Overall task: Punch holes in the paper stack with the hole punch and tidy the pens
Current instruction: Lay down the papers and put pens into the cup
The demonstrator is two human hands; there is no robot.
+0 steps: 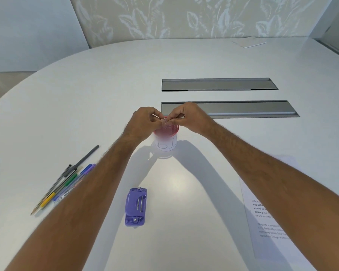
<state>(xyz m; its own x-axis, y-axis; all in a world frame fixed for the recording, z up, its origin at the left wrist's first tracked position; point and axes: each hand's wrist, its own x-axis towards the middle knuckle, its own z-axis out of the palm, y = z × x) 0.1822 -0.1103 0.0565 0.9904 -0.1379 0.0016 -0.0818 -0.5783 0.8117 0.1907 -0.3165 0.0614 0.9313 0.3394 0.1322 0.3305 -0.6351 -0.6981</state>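
Both hands met over the cup (166,140), near mid-table. L hand (143,122) & R hand (190,117) had fingers curled in, tips together at the cup's far rim, pinching what looked like a small bit of the pink mesh there; exactly what was pinched was too small to tell. The cup stood upright: pink mesh at top, a white paper wrap w/ printed marks around the lower part. It stood just in front of the nearer of two grey slots (243,109) set in the table (106,85); the 2nd slot (219,84) lay farther back.

Punch (135,206), purple, lay flat between the forearms, nearer the camera than the cup, well apart from it, touched by neither hand. It showed metal pins & screws on top.

Pens (65,187) lay in a loose bundle at left, just beside the L forearm, pointing diagonally: a grey one farthest out, then black, green, purple, yellow-capped ones, plus a pencil w/ its tip toward the near edge. None were in the cup that I could see.

Paper (262,222) w/ printed text lay at right, partly under the R forearm, so its full extent was hidden. Whether it was one sheet or a stack, couldn't tell. A white pad (249,43) sat at the far right edge of the table, well apart from everything else.
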